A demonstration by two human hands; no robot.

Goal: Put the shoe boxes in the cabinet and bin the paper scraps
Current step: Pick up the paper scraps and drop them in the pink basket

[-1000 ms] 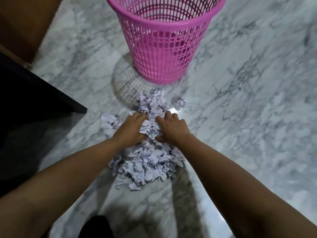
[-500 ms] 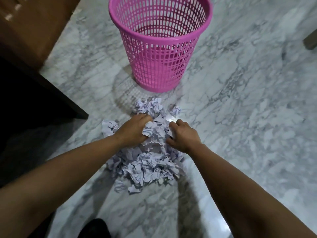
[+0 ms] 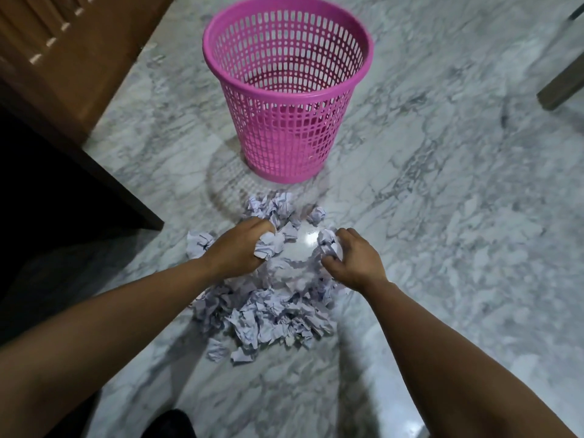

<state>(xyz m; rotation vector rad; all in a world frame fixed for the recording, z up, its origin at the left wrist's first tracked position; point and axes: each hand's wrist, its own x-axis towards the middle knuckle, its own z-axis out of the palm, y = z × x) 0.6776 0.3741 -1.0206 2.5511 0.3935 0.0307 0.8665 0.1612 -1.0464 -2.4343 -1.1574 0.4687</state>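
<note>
Both hands have drawn apart since a second ago, when they were pressed side by side into the top of the heap of crumpled paper scraps (image 3: 271, 308). Now the left hand (image 3: 238, 248) is curled round a wad of scraps (image 3: 268, 243) on the side of the heap nearer the dark cabinet edge (image 3: 104, 178), and the right hand (image 3: 354, 260) is closed round a second crumpled ball (image 3: 330, 245) on the opposite side. A bare patch of marble floor (image 3: 458, 216) shows between them where paper lay before, so each hand has pulled its own handful clear of the heap.

The pink plastic waste basket (image 3: 286, 99) stands upright just beyond the heap, with a few loose balls lying between heap and basket. No paper shows inside it through the lattice.

Most of the scraps are still on the floor, on the near side of the hands, with one ball off to the cabinet side of the left hand. Judging from this, the binning has only begun: the two handfuls look ready to be lifted over the basket rim, and several more trips will be needed. No shoe boxes are in view.
</note>
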